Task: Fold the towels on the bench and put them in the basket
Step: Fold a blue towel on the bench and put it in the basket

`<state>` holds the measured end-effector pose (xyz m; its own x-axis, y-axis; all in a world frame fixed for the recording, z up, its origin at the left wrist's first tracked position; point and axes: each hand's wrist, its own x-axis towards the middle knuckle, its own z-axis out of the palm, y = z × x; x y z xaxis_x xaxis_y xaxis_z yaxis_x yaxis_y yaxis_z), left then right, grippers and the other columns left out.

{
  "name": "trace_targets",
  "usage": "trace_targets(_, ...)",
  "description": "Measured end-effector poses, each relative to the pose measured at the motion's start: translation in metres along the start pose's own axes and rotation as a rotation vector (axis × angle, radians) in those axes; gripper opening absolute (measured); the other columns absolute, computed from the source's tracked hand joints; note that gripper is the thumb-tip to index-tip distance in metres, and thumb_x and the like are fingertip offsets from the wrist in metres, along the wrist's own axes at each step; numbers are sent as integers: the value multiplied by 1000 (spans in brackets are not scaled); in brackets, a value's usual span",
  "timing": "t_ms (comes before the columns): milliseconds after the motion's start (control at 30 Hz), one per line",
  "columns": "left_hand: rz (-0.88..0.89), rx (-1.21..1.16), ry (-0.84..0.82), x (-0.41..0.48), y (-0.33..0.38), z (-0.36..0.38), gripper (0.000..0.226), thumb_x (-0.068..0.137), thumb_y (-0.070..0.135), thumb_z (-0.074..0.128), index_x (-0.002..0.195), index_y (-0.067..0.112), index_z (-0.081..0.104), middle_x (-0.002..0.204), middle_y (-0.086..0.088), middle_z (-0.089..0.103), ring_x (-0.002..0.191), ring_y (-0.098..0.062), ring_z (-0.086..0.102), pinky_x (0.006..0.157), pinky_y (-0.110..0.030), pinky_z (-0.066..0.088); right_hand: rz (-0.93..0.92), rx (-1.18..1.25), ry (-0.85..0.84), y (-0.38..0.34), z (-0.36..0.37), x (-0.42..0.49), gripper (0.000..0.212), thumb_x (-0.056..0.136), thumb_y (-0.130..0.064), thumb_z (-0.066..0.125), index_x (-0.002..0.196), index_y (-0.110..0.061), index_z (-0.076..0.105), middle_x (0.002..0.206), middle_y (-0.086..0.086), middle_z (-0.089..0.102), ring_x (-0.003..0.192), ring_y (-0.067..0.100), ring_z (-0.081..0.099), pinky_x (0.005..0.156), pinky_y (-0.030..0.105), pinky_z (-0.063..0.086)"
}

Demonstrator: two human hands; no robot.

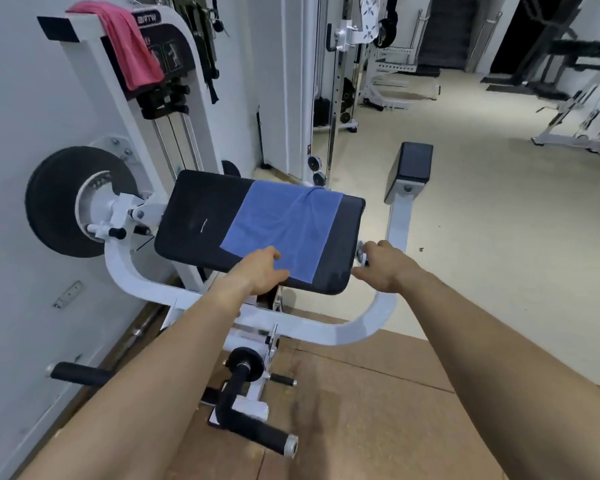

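Head view, looking down past two bare forearms at a gym machine. Nearest me, low in the picture, I see a black foam handle (253,429) with a metal end cap, sticking out over brown floor mats (354,410). Above that curves the white frame (326,327) of the machine.

Next come the hands. My left hand (260,270) lies on the near edge of the black pad (194,223), fingers loosely bent and touching the near corner of the blue towel (281,230); I cannot tell whether it pinches the cloth or only rests on it. My right hand (383,265) is off the pad's right end, fingers spread and holding nothing, just beside a small metal knob (361,254) on the frame.

The blue towel lies flat across the right half of the pad, one layer (a slight ruck at its far edge), its far end draped over the pad's back.

Farther off, a second small black pad (411,166) stands on a white post to the right. On the left, a pink towel (125,39) hangs over the top of the weight stack housing (174,43). Beyond, more white machines stand on a pale floor.
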<state>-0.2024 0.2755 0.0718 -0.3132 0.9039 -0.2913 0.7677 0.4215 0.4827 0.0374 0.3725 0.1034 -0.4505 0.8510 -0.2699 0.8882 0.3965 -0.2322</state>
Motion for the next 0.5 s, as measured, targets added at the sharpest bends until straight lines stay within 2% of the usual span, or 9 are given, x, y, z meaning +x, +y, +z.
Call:
trace_targets(200,-76,-30,33,75,-10,5,55,95,38,58,144,17,41,146,-4,44,121,-25,53,100,-42,48,-87,-47,12,-2,-6,100,56,93,-43,55,139,-13,43,134,13,45,113,32,54,90,43,50)
trace_targets(300,-68,-65,147,119,-12,4,48,96,36,57,139,19,45,145,-3,45,122,-24,53,99,-44,48,-147,-36,28,-3,-5,158,57,93,-43,55,141,-16,41,135,13,43,117,33,51,92,43,49)
trace_targets(367,-87,-89,218,150,-13,2,44,96,35,56,136,19,47,142,-1,47,119,-22,55,97,-43,49,-180,-41,29,-4,-4,199,60,94,-42,54,146,-17,38,143,14,38,126,34,45,97,45,48)
trace_targets(500,-136,-86,284,210,-14,3,49,93,38,59,137,19,47,141,0,47,125,-23,49,95,-41,49,-211,-57,75,-8,-3,273,56,94,-36,54,144,-15,40,147,12,35,131,33,39,99,47,45)
